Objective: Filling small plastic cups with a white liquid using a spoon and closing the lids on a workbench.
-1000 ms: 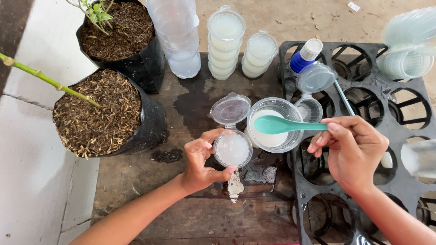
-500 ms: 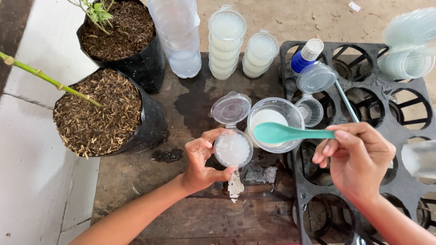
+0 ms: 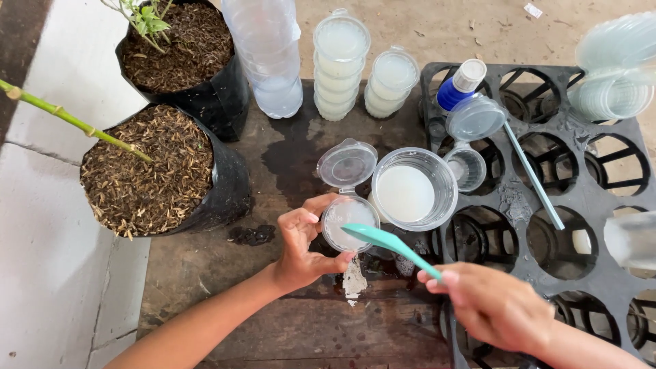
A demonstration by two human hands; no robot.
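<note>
Dark, wet wooden surface [image 3: 287, 157] carried two stacks of filled, lidded cups [image 3: 339, 65] at its far edge, while the left hand [image 3: 301, 246] clasped an open small cup [image 3: 348, 222] and the right hand [image 3: 495, 307] gripped a teal spoon [image 3: 389, 242] over it, beside the bowl of white liquid [image 3: 413, 189].

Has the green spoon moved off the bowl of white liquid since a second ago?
Yes. The green spoon has swung from over the bowl down-left, its tip now over the small cup in the left hand.
</note>
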